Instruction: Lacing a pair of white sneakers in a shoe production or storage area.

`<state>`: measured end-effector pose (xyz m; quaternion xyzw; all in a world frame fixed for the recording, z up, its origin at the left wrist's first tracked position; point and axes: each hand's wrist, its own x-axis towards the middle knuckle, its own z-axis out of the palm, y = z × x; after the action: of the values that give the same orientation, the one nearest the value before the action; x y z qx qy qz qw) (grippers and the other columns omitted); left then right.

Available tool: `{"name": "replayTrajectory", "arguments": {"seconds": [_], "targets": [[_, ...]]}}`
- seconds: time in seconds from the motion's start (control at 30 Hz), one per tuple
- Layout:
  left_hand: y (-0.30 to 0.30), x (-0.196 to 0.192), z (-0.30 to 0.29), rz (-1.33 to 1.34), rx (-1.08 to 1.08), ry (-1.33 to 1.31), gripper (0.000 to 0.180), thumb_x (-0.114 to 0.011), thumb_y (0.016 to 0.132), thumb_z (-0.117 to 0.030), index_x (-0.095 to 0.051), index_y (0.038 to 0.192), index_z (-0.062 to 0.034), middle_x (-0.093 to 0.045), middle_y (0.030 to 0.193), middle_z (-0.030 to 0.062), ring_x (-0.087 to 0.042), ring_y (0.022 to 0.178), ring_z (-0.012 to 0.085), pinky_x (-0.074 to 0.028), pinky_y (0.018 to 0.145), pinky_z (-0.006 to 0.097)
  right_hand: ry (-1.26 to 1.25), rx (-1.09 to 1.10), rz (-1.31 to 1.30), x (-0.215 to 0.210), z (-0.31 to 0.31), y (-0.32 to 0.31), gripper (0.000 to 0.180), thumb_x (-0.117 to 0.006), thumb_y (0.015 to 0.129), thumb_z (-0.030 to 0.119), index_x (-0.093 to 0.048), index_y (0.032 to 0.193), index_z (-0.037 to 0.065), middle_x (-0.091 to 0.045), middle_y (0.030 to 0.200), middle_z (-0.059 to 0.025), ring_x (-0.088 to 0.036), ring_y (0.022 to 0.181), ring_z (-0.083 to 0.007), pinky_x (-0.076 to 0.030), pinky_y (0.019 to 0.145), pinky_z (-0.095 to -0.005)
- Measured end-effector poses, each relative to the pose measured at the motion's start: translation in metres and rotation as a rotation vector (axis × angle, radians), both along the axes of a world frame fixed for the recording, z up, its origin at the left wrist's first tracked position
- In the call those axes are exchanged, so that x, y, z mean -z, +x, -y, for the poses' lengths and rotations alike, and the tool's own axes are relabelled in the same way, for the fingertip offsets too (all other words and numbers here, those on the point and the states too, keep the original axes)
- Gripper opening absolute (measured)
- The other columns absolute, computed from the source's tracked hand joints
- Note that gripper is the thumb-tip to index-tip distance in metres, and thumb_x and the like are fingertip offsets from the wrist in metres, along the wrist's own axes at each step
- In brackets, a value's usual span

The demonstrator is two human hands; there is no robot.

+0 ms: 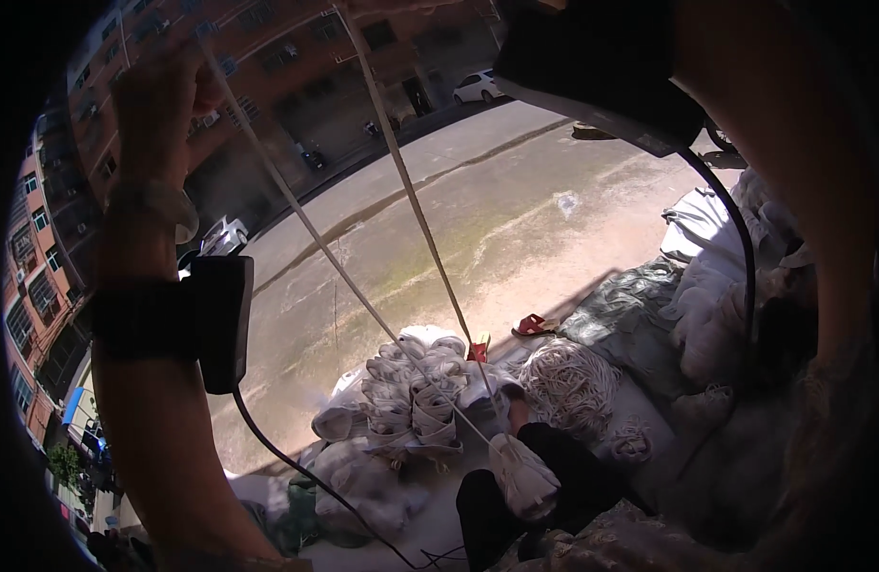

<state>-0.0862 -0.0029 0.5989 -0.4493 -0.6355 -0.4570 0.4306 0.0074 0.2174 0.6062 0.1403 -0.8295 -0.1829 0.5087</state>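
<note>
My left hand [158,95] is raised at the upper left, closed on a white flat strap [335,262]. The strap slants down to a small wound bundle [523,477] resting on my black-trousered lap [578,477]. A second length of the strap [416,205] climbs taut to the top edge, where only a sliver of my right hand [401,5] shows, gripping it. Black devices sit on both wrists, the left one [220,319] and the right one [592,67], each trailing a black cable.
A heap of folded white strap rolls [416,400] lies before my knees, beside a pile of white cord [568,381]. White sacks [716,276] and a grey-green sack [630,315] stand right. A red sandal [533,326] lies on the concrete [478,210]. Brick buildings and parked cars [478,86] are beyond.
</note>
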Motion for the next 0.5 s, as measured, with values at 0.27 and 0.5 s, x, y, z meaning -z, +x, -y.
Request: {"name": "replayTrajectory", "arguments": {"seconds": [0.27, 0.5], "targets": [[0.020, 0.013, -0.066, -0.048, 0.164, -0.030, 0.023, -0.054, 0.080, -0.016, -0.065, 0.069, 0.0009, -0.058, 0.052, 0.0069, -0.059, 0.044, 0.0138, -0.048, 0.044, 0.025, 0.103, -0.086, -0.235, 0.008, 0.012, -0.008, 0.005, -0.055, 0.069, 0.003, -0.060, 0.068, 0.004, -0.054, 0.058, -0.0165, -0.058, 0.056, -0.0256, -0.044, 0.053, -0.0359], [0.026, 0.017, -0.063, -0.140, 0.078, -0.079, 0.021, -0.055, 0.080, -0.016, -0.065, 0.072, 0.0016, -0.058, 0.053, 0.0064, -0.059, 0.044, 0.0141, -0.049, 0.043, 0.025, 0.112, -0.236, -0.293, 0.009, 0.006, -0.008, 0.005, -0.055, 0.068, 0.003, -0.060, 0.067, 0.004, -0.055, 0.060, -0.0185, -0.059, 0.059, -0.0277, -0.043, 0.053, -0.0358]]}}
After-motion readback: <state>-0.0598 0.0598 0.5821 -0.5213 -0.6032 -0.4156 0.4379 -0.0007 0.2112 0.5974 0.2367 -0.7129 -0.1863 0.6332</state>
